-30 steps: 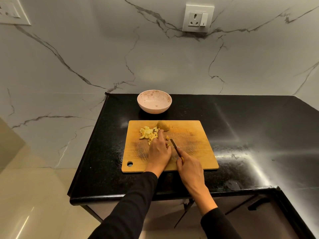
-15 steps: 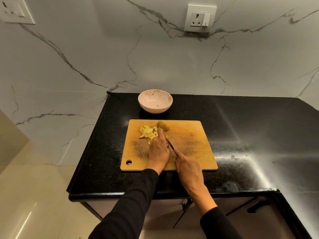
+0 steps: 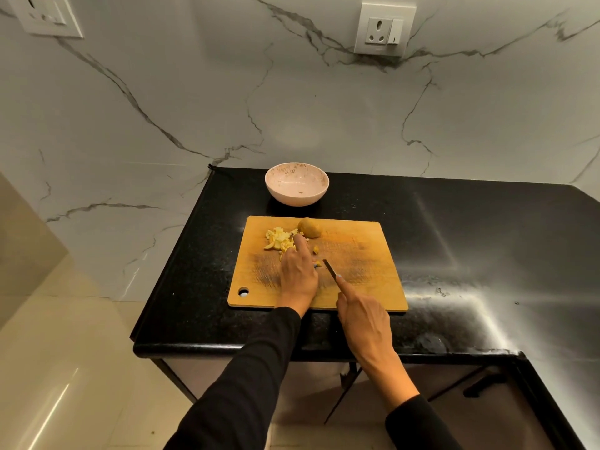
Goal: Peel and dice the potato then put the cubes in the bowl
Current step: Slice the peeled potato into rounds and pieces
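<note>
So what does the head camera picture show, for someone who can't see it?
The right hand holds a knife over a wooden cutting board while the left hand rests beside diced potato pieces. A potato chunk and a pink bowl lie behind, on a black counter.

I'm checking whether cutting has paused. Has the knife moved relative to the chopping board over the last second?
Yes. The knife, held by the right hand, has shifted right, away from the left hand, judged against the chopping board.
</note>
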